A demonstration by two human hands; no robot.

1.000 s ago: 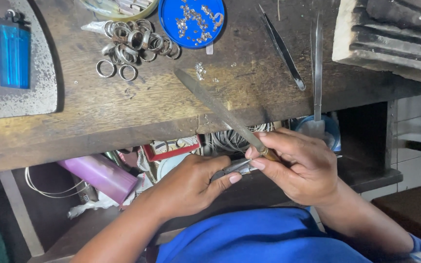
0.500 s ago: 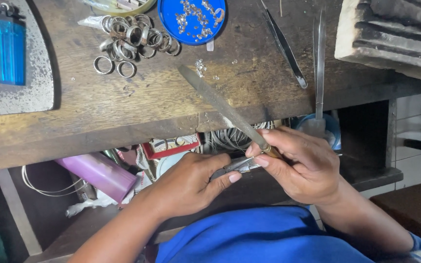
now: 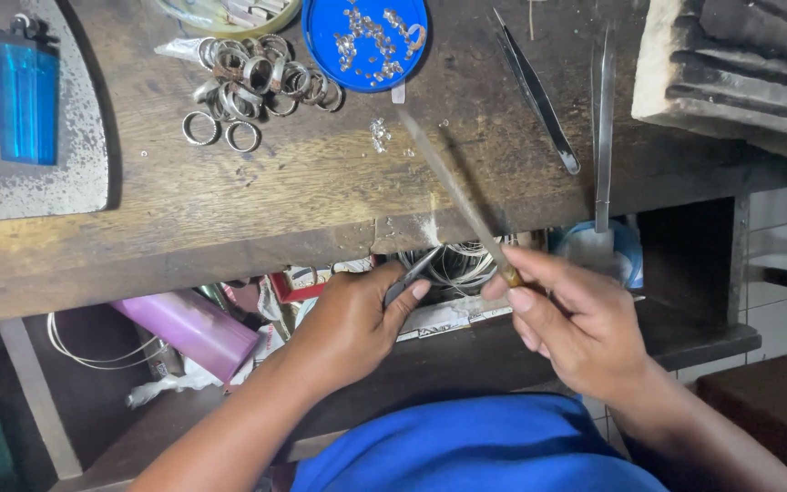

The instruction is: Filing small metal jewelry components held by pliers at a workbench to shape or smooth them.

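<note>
My right hand (image 3: 585, 333) has its grip pinched on a long file (image 3: 453, 191) slanting toward 11 o'clock over the counter (image 3: 321, 200) edge; my left hand (image 3: 352, 323) pinches a small metal piece (image 3: 412, 273), hard to make out. Loose rings (image 3: 257, 82) and a blue dish (image 3: 366, 41) sit at 12, tweezers (image 3: 539, 96) at 1, blue lighter (image 3: 25, 96) way off at 10.

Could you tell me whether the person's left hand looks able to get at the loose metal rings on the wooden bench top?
Probably yes, though not freely: the left hand grips a small metal tool, which must be set down first. Otherwise the bench top between it and the rings lies bare.
</note>
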